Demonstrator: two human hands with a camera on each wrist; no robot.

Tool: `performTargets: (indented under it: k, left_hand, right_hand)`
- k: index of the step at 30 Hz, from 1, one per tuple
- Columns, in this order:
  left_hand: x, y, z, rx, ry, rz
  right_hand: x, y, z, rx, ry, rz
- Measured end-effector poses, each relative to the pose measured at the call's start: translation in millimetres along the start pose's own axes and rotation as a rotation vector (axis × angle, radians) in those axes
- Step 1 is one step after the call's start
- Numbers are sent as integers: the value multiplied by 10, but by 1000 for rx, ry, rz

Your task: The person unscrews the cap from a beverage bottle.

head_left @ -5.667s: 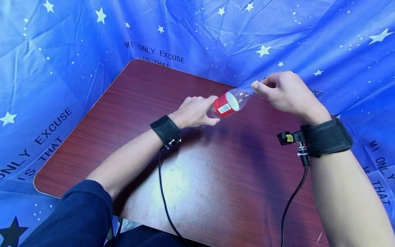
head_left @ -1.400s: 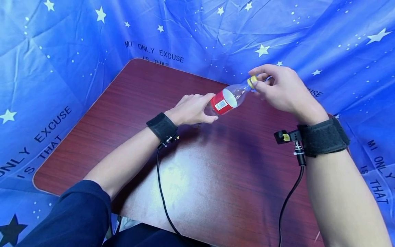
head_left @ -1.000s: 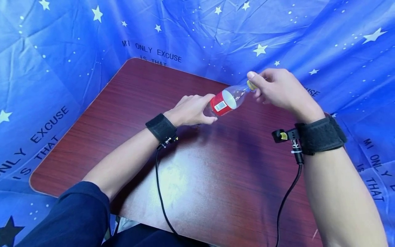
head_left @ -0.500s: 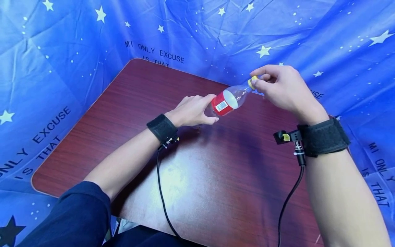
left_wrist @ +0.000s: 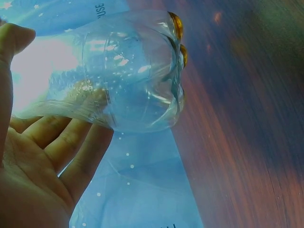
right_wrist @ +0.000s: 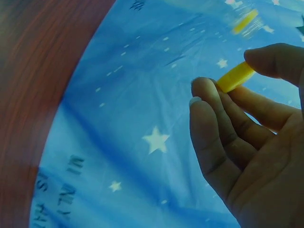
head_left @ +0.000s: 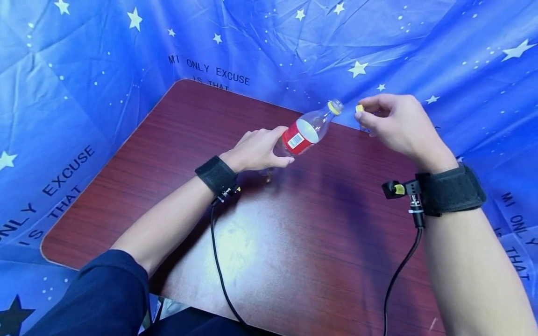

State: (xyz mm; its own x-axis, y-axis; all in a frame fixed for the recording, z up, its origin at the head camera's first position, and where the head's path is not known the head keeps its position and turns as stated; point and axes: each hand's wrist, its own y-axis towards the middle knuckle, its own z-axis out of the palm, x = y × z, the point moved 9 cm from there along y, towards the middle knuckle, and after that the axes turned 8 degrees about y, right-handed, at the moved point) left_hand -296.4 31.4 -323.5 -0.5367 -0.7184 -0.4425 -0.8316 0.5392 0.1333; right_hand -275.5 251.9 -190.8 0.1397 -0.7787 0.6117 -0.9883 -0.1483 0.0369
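Note:
In the head view my left hand [head_left: 258, 150] grips a clear plastic bottle [head_left: 318, 122] near its base. The bottle has a red and white label [head_left: 299, 136] and tilts with its bare threaded mouth up to the right, a yellow ring round the neck. My right hand [head_left: 405, 123] pinches a yellow bottle cap [head_left: 359, 108] between thumb and fingers, a short gap away from the mouth. The right wrist view shows the cap [right_wrist: 236, 77] held at the fingertips. In the left wrist view the bottle's base [left_wrist: 142, 71] projects past my fingers [left_wrist: 71, 142], above the table.
A reddish-brown wooden table [head_left: 269, 242] lies below both hands. Blue cloth [head_left: 252, 37] with stars and lettering hangs round its far and side edges. Black bands with small cameras circle both wrists, and a cable [head_left: 216, 261] trails from each.
My right hand turned the yellow cap on the bottle and now holds it off the mouth, farther right. The bottle has shifted slightly left, still in my left hand.

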Motion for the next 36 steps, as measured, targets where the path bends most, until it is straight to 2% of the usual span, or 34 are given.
performTargets:
  k: [5, 9, 16, 21, 26, 36]
  left_hand:
    - [-15, -6, 10, 3, -9, 9]
    - [-12, -11, 6, -3, -3, 2]
    - [10, -2, -52, -41, -14, -2]
    - [23, 3, -84, -71, -20, 3]
    - [47, -3, -73, -63, -26, -3]
    - [39, 8, -125, -70, -28, 10]
  right_hand:
    - [-266, -53, 109, 57, 5, 40]
    - [-398, -121, 206, 90, -21, 52]
    - [-496, -165, 383, 120, -35, 39]
    - [-575, -183, 466, 146, -31, 68]
    - [-695, -228, 516, 163, -13, 102]
    - [-923, -341, 680, 192, -3, 120]
